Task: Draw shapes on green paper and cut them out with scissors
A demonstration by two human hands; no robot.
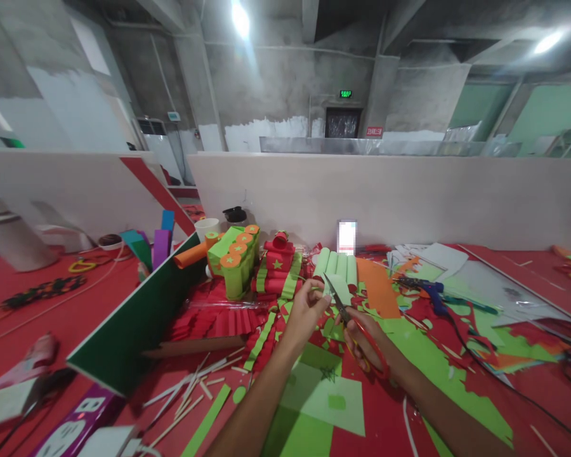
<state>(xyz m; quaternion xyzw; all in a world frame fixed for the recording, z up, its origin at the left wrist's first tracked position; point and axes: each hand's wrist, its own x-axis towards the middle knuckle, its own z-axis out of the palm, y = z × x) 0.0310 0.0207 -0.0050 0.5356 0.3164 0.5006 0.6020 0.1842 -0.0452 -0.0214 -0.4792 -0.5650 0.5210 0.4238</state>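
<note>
So I'm standing here watching the paper-cutting, clock centred on the hands, 12 straight ahead. I'd call it partway along: the lime block at 10 o'clock looks built, its orange caps already on, and the red bundle, also around 10 but closer, has its green bands and a star. The pale green rolls at 12 are rolled, but I see no stars on them, so my guess is trimming's still left there. A pale sheet at 6 has a star drawn near its top and isn't cut out

The right hand has its fingers curled round the scissors, blades up toward 11, over a pale green piece just short of the rolls. Can't tell if they're biting it. Left hand, just at 9: thumb and fingers bunched near that piece, can't tell if they're pinching anything

Count: two hands, one pair of scissors, one lime block, at least four orange caps, one red bundle, four rolls by my count, one glue gun toward 3, sticks at 8 too jumbled to count
</note>
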